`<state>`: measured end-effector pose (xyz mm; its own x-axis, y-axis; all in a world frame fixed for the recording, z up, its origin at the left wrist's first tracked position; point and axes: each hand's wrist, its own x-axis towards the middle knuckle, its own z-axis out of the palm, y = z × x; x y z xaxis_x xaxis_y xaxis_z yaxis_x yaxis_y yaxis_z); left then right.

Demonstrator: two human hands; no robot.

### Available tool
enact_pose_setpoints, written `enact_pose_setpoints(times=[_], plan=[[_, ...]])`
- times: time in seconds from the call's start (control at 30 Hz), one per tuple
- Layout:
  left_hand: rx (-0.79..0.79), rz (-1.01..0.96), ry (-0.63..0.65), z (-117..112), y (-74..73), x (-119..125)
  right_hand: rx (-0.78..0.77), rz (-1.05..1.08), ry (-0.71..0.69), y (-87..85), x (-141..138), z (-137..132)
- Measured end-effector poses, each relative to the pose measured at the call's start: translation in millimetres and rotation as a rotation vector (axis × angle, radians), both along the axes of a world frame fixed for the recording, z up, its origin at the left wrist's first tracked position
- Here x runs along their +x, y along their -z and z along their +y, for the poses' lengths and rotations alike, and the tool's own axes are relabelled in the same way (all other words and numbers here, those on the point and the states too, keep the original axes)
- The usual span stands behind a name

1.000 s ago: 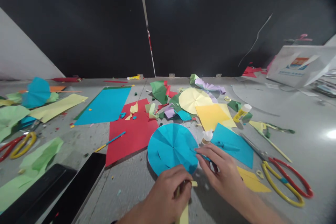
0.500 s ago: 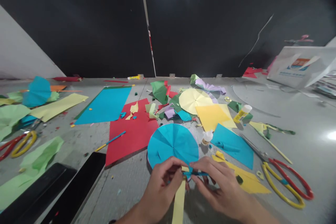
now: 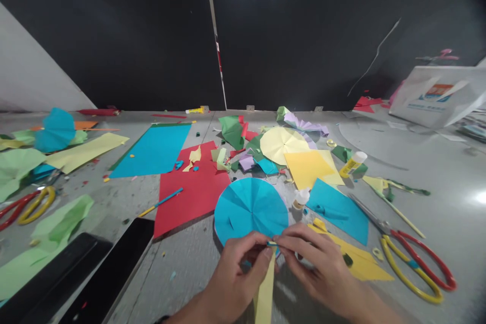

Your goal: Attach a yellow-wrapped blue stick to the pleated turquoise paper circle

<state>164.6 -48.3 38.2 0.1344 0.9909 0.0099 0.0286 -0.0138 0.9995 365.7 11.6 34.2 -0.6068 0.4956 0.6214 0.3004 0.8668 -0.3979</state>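
Between my two hands is a thin rolled blue paper stick (image 3: pixel 272 244), pinched at the fingertips. A long pale yellow paper strip (image 3: pixel 265 293) hangs down from it toward me. My left hand (image 3: pixel 237 273) has thumb and forefinger closed near the stick's left end. On the other side my right hand (image 3: pixel 317 266) grips the stick's right part, its fingers hiding most of it. Just behind the hands lies a round pleated blue paper disc (image 3: pixel 251 207) on the grey table. A small white-capped glue bottle (image 3: pixel 301 198) stands right of the disc.
Red and yellow handled scissors (image 3: pixel 412 258) lie at right, another pair (image 3: pixel 36 206) at left. Nearby are a red sheet (image 3: pixel 190 197), a blue sheet (image 3: pixel 154 149), a glue stick (image 3: pixel 353 164), paper scraps, and a black phone-like slab (image 3: pixel 110 268). A white bag (image 3: pixel 433 96) stands far right.
The stick's visible middle has shortened as my fingertips came closer together. The yellow strip has shifted to the right, and its upper end now wraps against the blue stick.
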Motion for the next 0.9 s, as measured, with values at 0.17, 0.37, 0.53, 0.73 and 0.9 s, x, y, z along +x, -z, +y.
enact_pose_setpoints(times=[0.17, 0.37, 0.53, 0.73, 0.9], plan=[[-0.073, -0.068, -0.018, 0, 3.7, 0, 0.051, -0.007, 0.028, 1.8, 1, -2], [-0.1, -0.083, -0.051, 1, 5.3, 0, 0.061, -0.011, 0.049, 3.3, 0, -4], [-0.085, -0.049, -0.063, 2, 1.4, 0, 0.039, 0.029, 0.071, 2.9, -3, -4], [-0.043, -0.013, -0.107, 2, -3.5, -4, -0.014, 0.034, 0.089, -3.1, -3, -3], [-0.045, -0.013, -0.154, 5, -5.0, -8, -0.037, 0.014, 0.098, -8.2, -1, 1]])
